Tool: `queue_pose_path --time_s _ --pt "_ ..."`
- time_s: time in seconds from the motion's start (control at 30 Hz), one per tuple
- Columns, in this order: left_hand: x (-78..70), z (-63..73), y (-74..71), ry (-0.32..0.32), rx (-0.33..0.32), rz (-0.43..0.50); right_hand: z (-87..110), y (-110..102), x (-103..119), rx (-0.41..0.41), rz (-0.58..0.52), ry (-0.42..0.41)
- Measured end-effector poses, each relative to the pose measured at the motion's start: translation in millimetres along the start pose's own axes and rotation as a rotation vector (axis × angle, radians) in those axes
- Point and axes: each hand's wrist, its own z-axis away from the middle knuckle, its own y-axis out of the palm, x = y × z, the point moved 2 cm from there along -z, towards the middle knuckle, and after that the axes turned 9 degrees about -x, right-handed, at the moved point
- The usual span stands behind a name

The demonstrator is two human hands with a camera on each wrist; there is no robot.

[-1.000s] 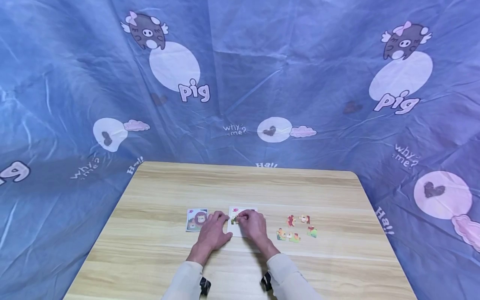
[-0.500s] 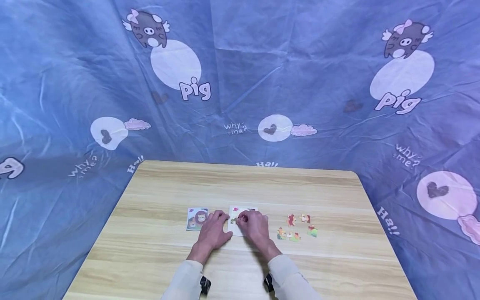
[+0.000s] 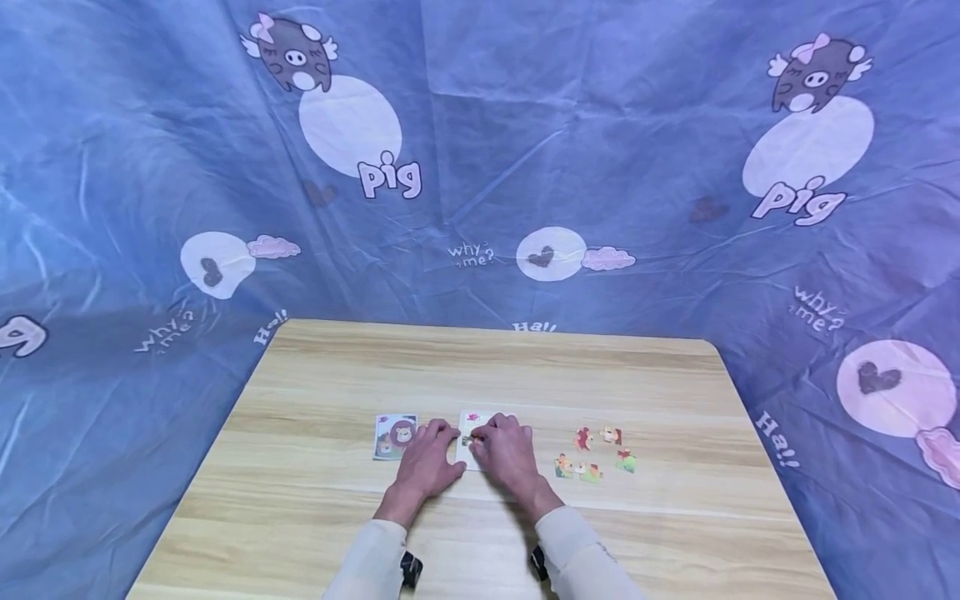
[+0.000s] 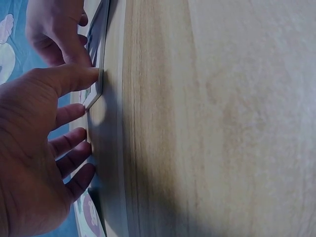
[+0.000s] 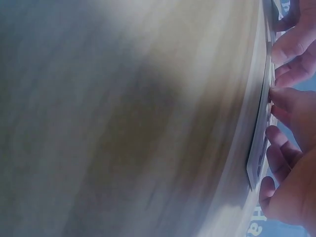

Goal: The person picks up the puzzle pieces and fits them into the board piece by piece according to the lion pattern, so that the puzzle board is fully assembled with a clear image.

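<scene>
In the head view a white puzzle board (image 3: 489, 415) with a pink mark at its top left lies mid-table. My left hand (image 3: 427, 458) rests along its left edge; in the left wrist view the thumb (image 4: 81, 76) touches the board's rim near a corner, the other fingers spread loosely. Over the board, my right hand (image 3: 512, 450) pinches a small puzzle piece (image 3: 467, 441) near the board's left side; the fingers cover most of it. In the right wrist view, the right thumb and fingertips meet at the board's surface. The right hand hides much of the board.
A lion picture card (image 3: 394, 437) lies left of the left hand. Several loose puzzle pieces (image 3: 589, 472) are scattered on the wooden table (image 3: 337, 367) to the right of the board. A blue printed cloth (image 3: 480, 167) hangs behind and around the table.
The right hand's fingers have shifted slightly over the left part of the board, covering more of the piece there. The left hand and the loose pieces have stayed put.
</scene>
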Motion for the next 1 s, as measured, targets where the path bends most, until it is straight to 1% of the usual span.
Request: queue_pose_path --time_s 0.13,0.3,0.43,0.57,0.7,0.87,1.0 --pt "-0.5 -0.2 -1.7 -0.011 0.006 0.003 0.0 -4 -2 0.010 -0.019 -0.008" --pt "-0.8 0.8 -2.7 -0.019 0.017 0.007 1.1 -7 -8 0.028 -0.099 0.021" --pt "-1.2 1.3 -3.2 -0.022 0.027 0.011 0.3 -11 -17 0.034 -0.145 0.054" --pt "-1.8 1.1 -3.7 -0.030 0.030 0.017 -0.6 -18 -28 0.026 -0.175 0.053" --pt "-2.5 1.6 -3.8 -0.038 0.034 0.022 1.7 -26 -39 0.021 -0.182 0.060" --pt "-3.1 2.0 -3.9 -0.042 0.034 0.022 4.9 -35 -53 0.006 -0.151 0.085" --pt "-5.1 2.0 -5.5 -0.043 0.033 0.019 6.6 -41 -62 0.013 -0.139 0.104"
